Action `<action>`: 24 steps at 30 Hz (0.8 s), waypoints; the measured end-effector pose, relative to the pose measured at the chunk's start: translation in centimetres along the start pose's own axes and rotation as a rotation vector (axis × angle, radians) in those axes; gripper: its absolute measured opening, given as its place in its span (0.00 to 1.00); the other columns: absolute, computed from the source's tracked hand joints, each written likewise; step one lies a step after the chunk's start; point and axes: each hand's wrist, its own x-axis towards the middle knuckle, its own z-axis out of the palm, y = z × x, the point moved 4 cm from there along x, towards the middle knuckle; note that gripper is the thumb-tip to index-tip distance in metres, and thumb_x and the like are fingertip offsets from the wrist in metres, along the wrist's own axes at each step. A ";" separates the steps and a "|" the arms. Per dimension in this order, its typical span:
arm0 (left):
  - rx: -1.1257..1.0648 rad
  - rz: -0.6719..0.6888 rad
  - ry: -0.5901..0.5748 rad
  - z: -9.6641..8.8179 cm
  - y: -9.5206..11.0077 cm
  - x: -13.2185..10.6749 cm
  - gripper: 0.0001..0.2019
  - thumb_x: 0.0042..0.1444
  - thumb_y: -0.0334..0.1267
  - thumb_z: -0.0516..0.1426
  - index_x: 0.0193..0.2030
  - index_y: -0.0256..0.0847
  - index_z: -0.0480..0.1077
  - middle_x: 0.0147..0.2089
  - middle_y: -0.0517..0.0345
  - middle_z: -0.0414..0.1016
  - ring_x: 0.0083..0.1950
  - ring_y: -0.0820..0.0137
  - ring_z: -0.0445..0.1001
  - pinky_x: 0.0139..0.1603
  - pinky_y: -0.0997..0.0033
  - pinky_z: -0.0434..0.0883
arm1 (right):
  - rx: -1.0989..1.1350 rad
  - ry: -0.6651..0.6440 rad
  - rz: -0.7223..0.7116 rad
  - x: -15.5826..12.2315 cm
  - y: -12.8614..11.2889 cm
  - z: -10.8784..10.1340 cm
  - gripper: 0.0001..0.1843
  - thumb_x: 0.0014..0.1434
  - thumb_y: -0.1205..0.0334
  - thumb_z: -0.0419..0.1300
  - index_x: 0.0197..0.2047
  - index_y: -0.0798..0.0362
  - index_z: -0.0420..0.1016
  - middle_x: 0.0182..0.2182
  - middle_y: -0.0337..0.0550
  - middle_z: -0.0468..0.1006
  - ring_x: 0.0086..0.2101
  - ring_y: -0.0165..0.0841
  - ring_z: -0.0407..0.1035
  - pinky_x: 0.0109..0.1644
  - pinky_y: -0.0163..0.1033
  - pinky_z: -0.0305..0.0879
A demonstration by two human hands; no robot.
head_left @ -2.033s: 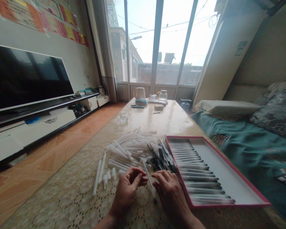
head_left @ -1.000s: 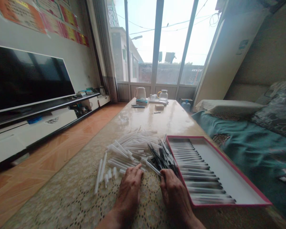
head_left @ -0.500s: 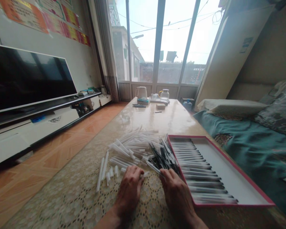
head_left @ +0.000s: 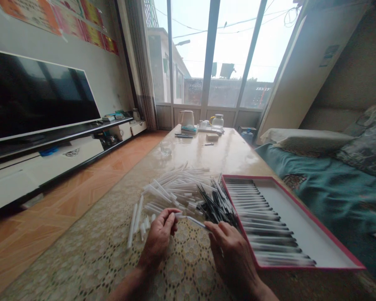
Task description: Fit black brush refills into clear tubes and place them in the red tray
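From the head camera, the lace-covered surface (head_left: 188, 267) runs away from the person, its left edge above the orange floor tiles (head_left: 69, 200) and its right edge beside the teal bed (head_left: 332, 188). A wide stretch of lace cloth lies between the hands and the left edge. Further on, the lace gives way to glossy bare wood, with a drinking glass (head_left: 166, 147) and an electric kettle (head_left: 186, 119) near the window.

The left hand (head_left: 158, 238) is raised, its fingers curled into a pinch on one end of a thin white tube (head_left: 191, 220). The right hand (head_left: 230, 255) is spread, its fingertips (head_left: 210, 225) at the tube's other end, so the tube spans the gap between the hands.

Just ahead lies a loose, crisscrossed heap of white plastic tubes (head_left: 175, 188), touching a tangle of black-tipped sticks (head_left: 217, 205). A red-rimmed white tray (head_left: 288, 221) sits just right of the right hand, close to the surface's right edge, holding neat rows of black-tipped sticks (head_left: 269, 234).
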 end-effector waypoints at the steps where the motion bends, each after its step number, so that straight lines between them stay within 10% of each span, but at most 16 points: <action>1: 0.001 -0.003 -0.016 0.1 0.0 0.0 0.10 0.54 0.42 0.53 0.37 0.39 0.70 0.23 0.66 0.65 0.25 0.74 0.64 0.27 0.76 0.62 | 0.012 -0.001 0.003 0.0 -0.1 -0.1 0.15 0.60 0.69 0.48 0.46 0.51 0.70 0.30 0.44 0.71 0.32 0.35 0.66 0.35 0.37 0.60; 24: -0.078 -0.197 -0.219 1.7 -0.7 -1.2 0.20 0.43 0.55 0.59 0.28 0.39 0.63 0.19 0.65 0.69 0.17 0.76 0.66 0.16 0.77 0.62 | -0.089 -0.037 -0.131 0.5 -0.5 -0.3 0.08 0.60 0.67 0.53 0.38 0.49 0.72 0.26 0.38 0.71 0.29 0.33 0.63 0.34 0.37 0.49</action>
